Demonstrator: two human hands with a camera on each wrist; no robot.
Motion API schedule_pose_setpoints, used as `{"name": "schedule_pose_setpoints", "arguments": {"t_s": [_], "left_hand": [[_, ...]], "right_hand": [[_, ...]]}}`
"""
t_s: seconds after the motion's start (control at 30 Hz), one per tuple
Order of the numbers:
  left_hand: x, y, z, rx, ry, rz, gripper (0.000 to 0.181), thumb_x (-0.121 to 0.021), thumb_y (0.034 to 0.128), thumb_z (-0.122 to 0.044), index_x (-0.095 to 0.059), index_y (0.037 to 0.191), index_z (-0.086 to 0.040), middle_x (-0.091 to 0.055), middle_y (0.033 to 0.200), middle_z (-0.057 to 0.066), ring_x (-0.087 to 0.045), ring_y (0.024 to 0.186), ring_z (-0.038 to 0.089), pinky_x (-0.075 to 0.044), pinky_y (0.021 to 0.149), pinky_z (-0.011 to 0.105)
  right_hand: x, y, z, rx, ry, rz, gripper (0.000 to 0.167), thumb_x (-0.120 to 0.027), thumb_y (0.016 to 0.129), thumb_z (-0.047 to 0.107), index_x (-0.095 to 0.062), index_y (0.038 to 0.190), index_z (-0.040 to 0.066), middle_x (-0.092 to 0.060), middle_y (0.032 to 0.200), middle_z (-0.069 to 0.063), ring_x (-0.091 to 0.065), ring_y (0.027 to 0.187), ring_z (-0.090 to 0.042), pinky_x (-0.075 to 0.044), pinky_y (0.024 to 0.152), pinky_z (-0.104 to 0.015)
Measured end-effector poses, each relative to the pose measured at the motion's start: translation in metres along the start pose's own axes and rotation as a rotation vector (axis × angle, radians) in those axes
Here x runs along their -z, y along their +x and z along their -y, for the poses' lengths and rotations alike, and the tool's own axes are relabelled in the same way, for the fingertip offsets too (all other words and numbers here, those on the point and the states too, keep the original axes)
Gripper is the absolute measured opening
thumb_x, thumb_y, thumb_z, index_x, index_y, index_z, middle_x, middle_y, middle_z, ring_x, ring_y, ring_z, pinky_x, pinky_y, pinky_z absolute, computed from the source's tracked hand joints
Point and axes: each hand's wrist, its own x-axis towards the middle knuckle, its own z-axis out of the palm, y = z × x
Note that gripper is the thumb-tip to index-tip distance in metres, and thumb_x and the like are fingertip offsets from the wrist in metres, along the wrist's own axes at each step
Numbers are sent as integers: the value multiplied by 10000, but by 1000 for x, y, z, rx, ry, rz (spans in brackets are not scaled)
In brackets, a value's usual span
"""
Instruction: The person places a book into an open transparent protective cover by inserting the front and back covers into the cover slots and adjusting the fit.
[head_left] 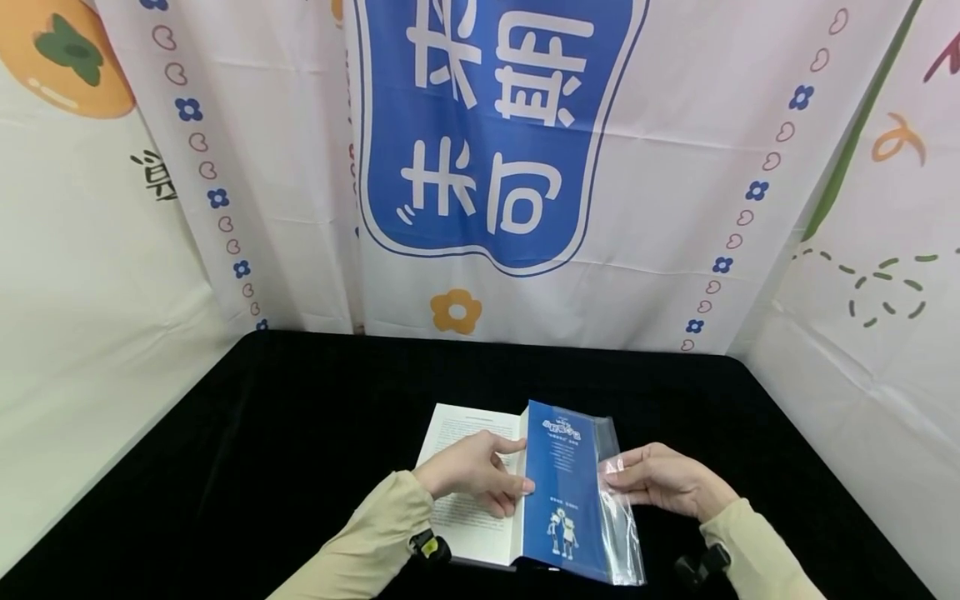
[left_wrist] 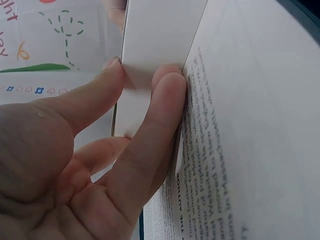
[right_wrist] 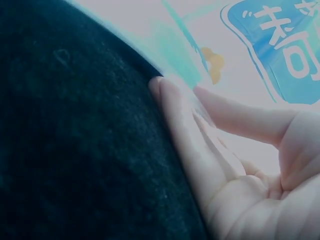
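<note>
An open book (head_left: 474,543) lies on the black table, its printed page to the left. Along its right side is a blue cover flap (head_left: 551,492) with white lettering and two cartoon figures. A clear plastic book cover (head_left: 624,542) extends past the flap's right edge. My left hand (head_left: 480,475) reaches across the page. In the left wrist view its thumb and fingers grip a narrow white strip (left_wrist: 160,35) of the book beside the printed page. My right hand (head_left: 660,479) pinches the plastic cover's outer edge between thumb and fingers; in the right wrist view they meet at the edge.
Black cloth covers the table (head_left: 322,417). A white printed curtain (head_left: 660,192) with a large blue sign hangs behind it, with more white cloth at both sides. Each wrist wears a small black device (head_left: 431,546), below cream sleeves.
</note>
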Motion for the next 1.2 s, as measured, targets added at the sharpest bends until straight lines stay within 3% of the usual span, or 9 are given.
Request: {"name": "schedule_pose_setpoints", "arguments": {"t_s": [0.23,0.5,0.73,0.87,1.2], "left_hand": [[-4,-1,-2,-1,54,-41,739,-809,834,-156,-446,1466,-34,-671,711,180,-677,564,258,-573,533,355],[-10,-1,-3,-27,122,-93,754,-829,817,-182,-460,1455,-20,-657,640,162,-646,500,215,-561,494,339],[-12,-2,-3,-19,136,-111,767,-835,811,-186,-456,1459,-27,-652,638,164,-648,501,223,-558,489,341],[-12,-2,-3,-15,140,-110,772,-834,811,-182,-450,1464,-31,-653,643,164,-649,504,227,-559,491,342],[-13,-4,-6,3,157,-110,743,-827,820,-175,-464,1446,-6,-656,656,157,-656,524,233,-560,498,336]], "right_hand": [[-1,0,-1,20,2,-6,160,-628,909,-71,-705,1049,-74,-709,964,-186,-700,880,-230,-561,807,-363],[-8,3,1,16,-4,31,197,-627,925,-49,-669,1110,-102,-688,1045,-236,-688,951,-296,-550,834,-394],[-11,3,3,17,-38,-36,111,-656,905,-40,-655,1014,-63,-709,939,-170,-702,854,-247,-573,759,-356],[-13,3,5,27,-121,-98,105,-687,883,-14,-646,973,-48,-707,876,-145,-697,794,-231,-577,724,-366],[-24,-1,10,79,-489,-402,164,-735,846,8,-694,963,-100,-672,743,-112,-636,642,-203,-568,571,-354]]}}
